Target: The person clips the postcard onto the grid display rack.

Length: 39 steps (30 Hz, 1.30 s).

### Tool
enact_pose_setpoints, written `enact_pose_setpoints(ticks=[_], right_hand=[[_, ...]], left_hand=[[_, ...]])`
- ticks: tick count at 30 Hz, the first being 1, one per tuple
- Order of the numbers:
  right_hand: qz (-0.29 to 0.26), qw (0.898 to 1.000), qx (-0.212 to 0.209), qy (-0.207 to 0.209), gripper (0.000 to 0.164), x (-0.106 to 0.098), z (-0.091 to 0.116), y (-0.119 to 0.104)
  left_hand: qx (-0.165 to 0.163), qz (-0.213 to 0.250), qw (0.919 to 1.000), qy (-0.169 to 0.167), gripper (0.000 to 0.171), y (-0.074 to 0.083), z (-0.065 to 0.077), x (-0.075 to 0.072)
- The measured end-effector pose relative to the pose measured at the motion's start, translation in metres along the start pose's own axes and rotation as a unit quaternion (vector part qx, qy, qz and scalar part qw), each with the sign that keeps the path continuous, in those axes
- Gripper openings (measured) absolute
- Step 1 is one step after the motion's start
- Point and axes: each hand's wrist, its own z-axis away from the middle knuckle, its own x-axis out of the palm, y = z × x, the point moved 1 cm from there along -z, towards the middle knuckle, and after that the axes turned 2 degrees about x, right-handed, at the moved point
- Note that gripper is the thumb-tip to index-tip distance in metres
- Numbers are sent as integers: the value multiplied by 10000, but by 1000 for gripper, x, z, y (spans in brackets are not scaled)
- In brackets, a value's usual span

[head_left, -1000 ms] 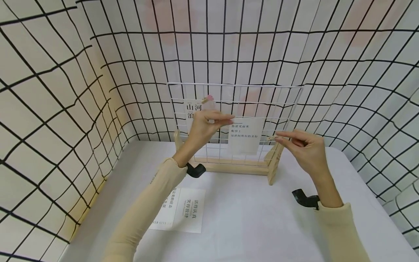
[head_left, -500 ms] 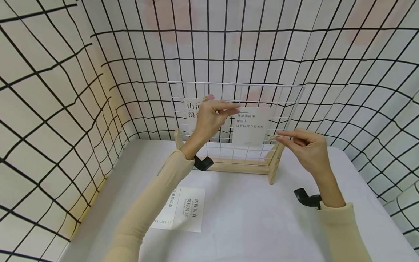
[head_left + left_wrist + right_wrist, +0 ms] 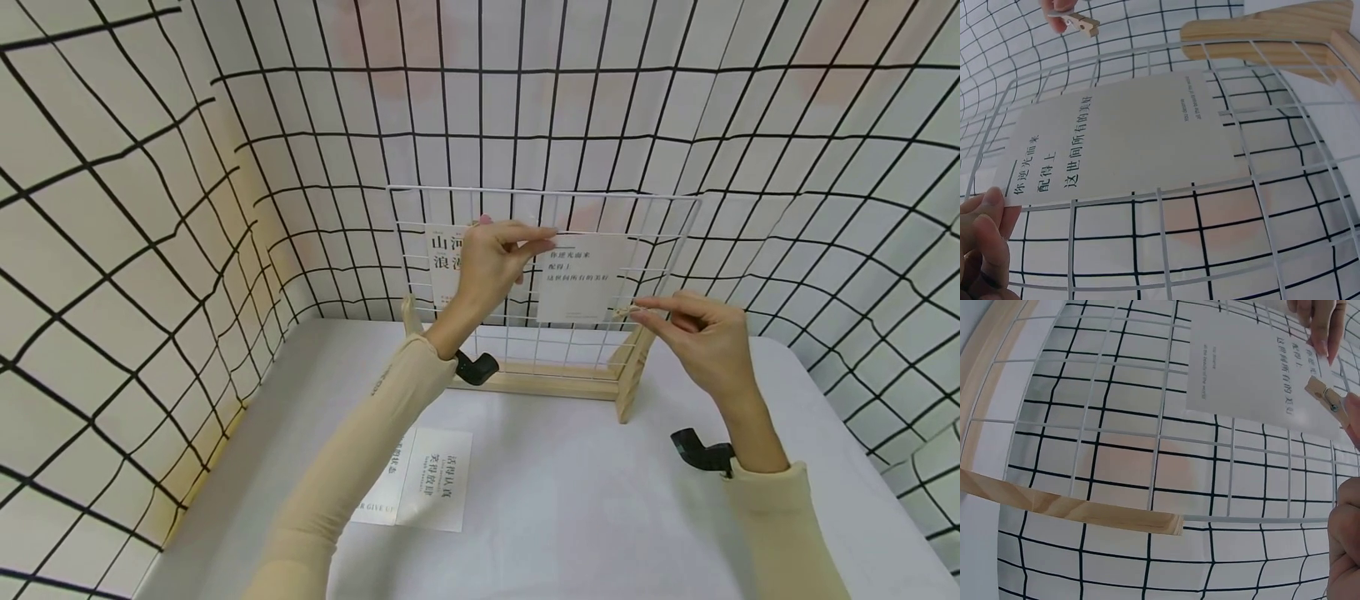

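A white card with printed lines is pinched at its upper left corner by my left hand. It stands upright against the front of a white wire grid, well above the wooden base. My right hand pinches a small wooden clothespin between thumb and fingertip, near the card's lower right corner in the head view. The right wrist view shows the clothespin's wooden end pointing toward the card. Left of this, another printed card hangs on the grid, partly hidden by my left hand, with a pink ornament at its top.
The grid stands in a wooden base with upright feet at both ends. Two printed cards lie side by side on the white tabletop, partly under my left forearm. Black wire mesh panels enclose the back and sides.
My left hand has raised the card and shifted it slightly right along the grid. My right hand, holding the clothespin, has stayed almost still.
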Motion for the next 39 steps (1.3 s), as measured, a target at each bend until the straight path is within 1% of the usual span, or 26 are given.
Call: enact_pose_setpoints(ticks=[5, 10, 16, 20, 24, 26, 31, 34, 39], right_hand=[[79, 9997, -21, 247, 23, 2, -11, -5], [180, 9982, 41, 576, 21, 5, -27, -17], [49, 9961, 23, 881, 18, 7, -46, -41], [95, 9947, 11, 1027, 17, 6, -59, -46], [128, 9947, 48, 1015, 16, 7, -69, -49], [126, 9949, 43, 1002, 15, 8, -72, -51], [83, 9950, 58, 989, 14, 14, -79, -44], [75, 9956, 97, 930, 14, 18, -83, -38], [102, 9965, 14, 835, 13, 22, -87, -34]], left_hand=[[-83, -196, 9997, 115, 13, 1, -3, 2], [-108, -595, 9976, 340, 14, 5, -4, 5], [-8, -1017, 9936, 491, 14, 9, -4, 12], [-14, -1156, 9915, 598, 14, 10, -3, 13], [20, -1274, 9893, 709, 14, 12, -2, 15], [51, -1421, 9870, 754, 14, 12, -2, 17], [-54, -1562, 9846, 784, 15, 12, -3, 20], [-157, -1541, 9848, 791, 15, 12, -2, 20], [-178, -1640, 9827, 843, 15, 12, -1, 21]])
